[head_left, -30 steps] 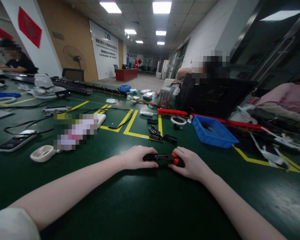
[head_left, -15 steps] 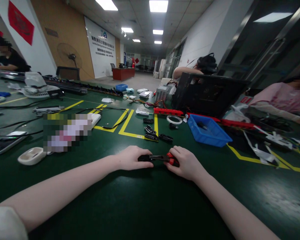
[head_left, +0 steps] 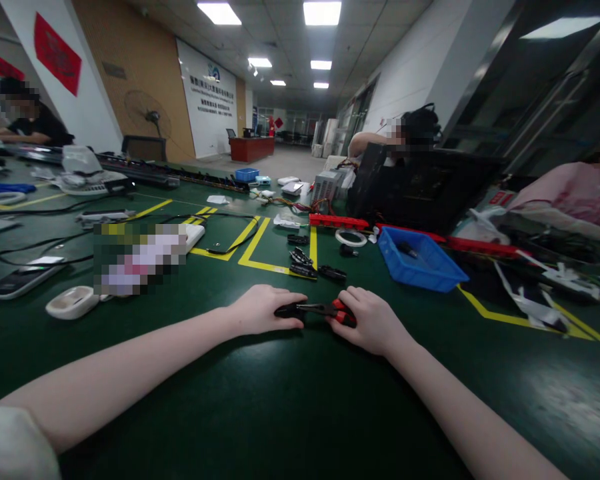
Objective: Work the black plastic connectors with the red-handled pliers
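Red-handled needle-nose pliers (head_left: 323,308) lie in my right hand (head_left: 373,320), its fingers wrapped round the grips. The jaws point left and meet a small black plastic piece (head_left: 286,311). My left hand (head_left: 260,309) pinches that piece between thumb and fingers, which partly cover it. Whether the jaw tips grip the piece or only touch it, I cannot tell. Just beyond my hands, several similar black plastic pieces (head_left: 303,269) lie on the green table, near yellow tape lines.
A blue bin (head_left: 423,260) with a dark item inside stands to the right. Behind it are a black case (head_left: 410,190) and a red strip (head_left: 337,221). A phone (head_left: 23,277), a white earbud case (head_left: 73,302) and black cables lie left. Other people sit around the table.
The view has shifted slightly. Both hands keep hold of the pliers and the black piece, with hardly any change in their position against each other.
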Available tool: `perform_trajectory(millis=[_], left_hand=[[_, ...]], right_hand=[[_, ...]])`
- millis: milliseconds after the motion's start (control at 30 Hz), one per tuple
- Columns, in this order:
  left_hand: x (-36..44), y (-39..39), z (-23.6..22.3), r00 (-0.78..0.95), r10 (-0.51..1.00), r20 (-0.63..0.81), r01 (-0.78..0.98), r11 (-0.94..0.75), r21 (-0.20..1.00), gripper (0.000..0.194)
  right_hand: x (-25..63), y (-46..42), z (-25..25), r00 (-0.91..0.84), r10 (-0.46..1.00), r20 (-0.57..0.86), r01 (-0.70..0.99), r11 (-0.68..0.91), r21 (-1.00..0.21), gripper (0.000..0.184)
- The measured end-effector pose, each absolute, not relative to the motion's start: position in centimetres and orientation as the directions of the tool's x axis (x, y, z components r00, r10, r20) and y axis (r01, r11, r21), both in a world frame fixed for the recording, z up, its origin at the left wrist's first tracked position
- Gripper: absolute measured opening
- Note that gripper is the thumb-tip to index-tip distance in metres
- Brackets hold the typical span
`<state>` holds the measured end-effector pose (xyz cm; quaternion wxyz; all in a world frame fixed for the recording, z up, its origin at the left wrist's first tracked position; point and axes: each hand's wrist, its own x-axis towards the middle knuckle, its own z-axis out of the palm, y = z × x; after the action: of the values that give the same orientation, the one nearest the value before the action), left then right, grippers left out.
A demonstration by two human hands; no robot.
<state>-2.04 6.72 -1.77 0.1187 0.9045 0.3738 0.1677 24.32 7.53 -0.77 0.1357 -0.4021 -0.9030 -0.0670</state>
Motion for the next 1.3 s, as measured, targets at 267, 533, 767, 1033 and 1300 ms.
perform_trajectory(millis=[267, 533, 767, 1033, 1300], left_hand=[[-2.25, 6.7, -1.48, 0.697, 0.689, 0.199, 0.557, -0.695, 0.454, 0.052], [-2.22, 6.7, -1.36, 0.686, 0.694, 0.218, 0.522, -0.679, 0.516, 0.048], [-2.29, 6.69, -1.35, 0.696, 0.683, 0.22, 0.512, -0.687, 0.515, 0.05], [-2.02, 6.69, -1.35, 0.663, 0.714, 0.224, 0.547, -0.667, 0.506, 0.047], [-2.0, 6.62, -1.19, 0.691, 0.694, 0.202, 0.542, -0.682, 0.491, 0.047]], right_hand=[[24.5, 7.38, -0.76, -0.649, 0.685, 0.332, 0.732, 0.681, 0.027, 0.024], [24.59, 7.55, -1.39, -0.631, 0.64, 0.438, 0.738, 0.67, 0.083, 0.025], [24.75, 7.65, -1.34, -0.644, 0.633, 0.43, 0.73, 0.677, 0.096, 0.028], [24.49, 7.49, -1.28, -0.601, 0.647, 0.47, 0.78, 0.604, 0.166, 0.029], [24.57, 7.37, -1.32, -0.599, 0.594, 0.536, 0.758, 0.636, 0.142, 0.034]])
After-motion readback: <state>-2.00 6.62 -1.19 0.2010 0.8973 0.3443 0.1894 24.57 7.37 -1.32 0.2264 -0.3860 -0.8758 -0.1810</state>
